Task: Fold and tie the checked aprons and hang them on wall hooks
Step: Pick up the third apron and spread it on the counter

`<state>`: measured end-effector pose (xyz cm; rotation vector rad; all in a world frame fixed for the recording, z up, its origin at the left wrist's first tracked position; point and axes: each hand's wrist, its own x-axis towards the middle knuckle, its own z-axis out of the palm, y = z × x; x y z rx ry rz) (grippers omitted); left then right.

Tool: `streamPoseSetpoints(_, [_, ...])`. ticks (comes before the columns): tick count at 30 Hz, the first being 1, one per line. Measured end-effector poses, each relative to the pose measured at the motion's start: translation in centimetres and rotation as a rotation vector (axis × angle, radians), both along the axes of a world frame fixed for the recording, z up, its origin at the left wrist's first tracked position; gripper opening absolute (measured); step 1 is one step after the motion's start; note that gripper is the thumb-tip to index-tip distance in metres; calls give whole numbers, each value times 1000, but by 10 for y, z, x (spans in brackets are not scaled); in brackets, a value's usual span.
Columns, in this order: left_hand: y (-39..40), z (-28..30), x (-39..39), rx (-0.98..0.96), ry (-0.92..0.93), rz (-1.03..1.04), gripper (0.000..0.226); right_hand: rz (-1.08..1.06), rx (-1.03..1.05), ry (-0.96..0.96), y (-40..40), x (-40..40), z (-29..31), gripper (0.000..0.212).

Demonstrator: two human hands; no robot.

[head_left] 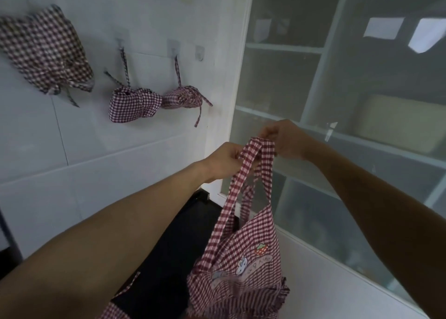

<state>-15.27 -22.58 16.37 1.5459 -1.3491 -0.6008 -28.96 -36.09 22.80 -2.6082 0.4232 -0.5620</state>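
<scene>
1. apron (243, 253) hangs unfolded in mid-air by its neck strap (259, 147), low at the centre of the view, in front of the frosted window (337, 101) and above a dark counter (173, 234).
2. left hand (224, 160) pinches the strap's left side; right hand (284, 140) grasps its top, fingers curled round the cloth. only the strap carries the weight, so a loosened pinch would likely drop the whole apron.
3. waist tie (128, 287) dangles low left; it could snag on the counter edge or tangle during folding.
4. two tied bundles (135, 103), (183, 97) hang touching each other on wall hooks (121, 44), (174, 47); a looser bundle (45, 50) sits further left.
5. free hook (199, 51) stands just beside the taken one, so a careless reach might knock the neighbouring bundle off.
</scene>
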Motion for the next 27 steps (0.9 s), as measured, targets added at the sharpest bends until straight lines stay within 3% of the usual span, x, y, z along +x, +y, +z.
streamPoseSetpoints(3, [-1, 10, 2, -70, -32, 112, 20, -43, 352, 31, -4, -16, -7, 21])
streamPoseSetpoints(5, [-3, 18, 2, -153, -152, 208, 17, 19, 683, 94, -1, -24, -16, 16])
streamPoseSetpoints(7, [-5, 25, 4, -193, -306, 297, 9, 121, 958, 160, 3, -28, -27, 34])
streamPoseSetpoints(10, [-4, 34, 5, -217, -449, 398, 26, 224, 1203, 131, 11, -29, -38, 65])
streamPoseSetpoints(14, [-1, 47, 4, -253, -669, 549, 24, 271, 1008, 80, 16, -26, -45, 68])
streamPoseSetpoints(17, [1, 56, -2, -286, -770, 595, 15, 260, 865, 102, 27, -19, -42, 53])
streamPoseSetpoints(20, [2, 64, -9, -147, -724, 542, 9, 296, 932, 15, 36, -10, -35, 62])
streamPoseSetpoints(24, [4, 67, -9, -69, -557, 455, 23, 311, 982, -28, 33, -2, -24, 45])
streamPoseSetpoints(27, [8, 71, -9, 5, -519, 363, 18, 333, 1072, -39, 38, -2, -17, 33])
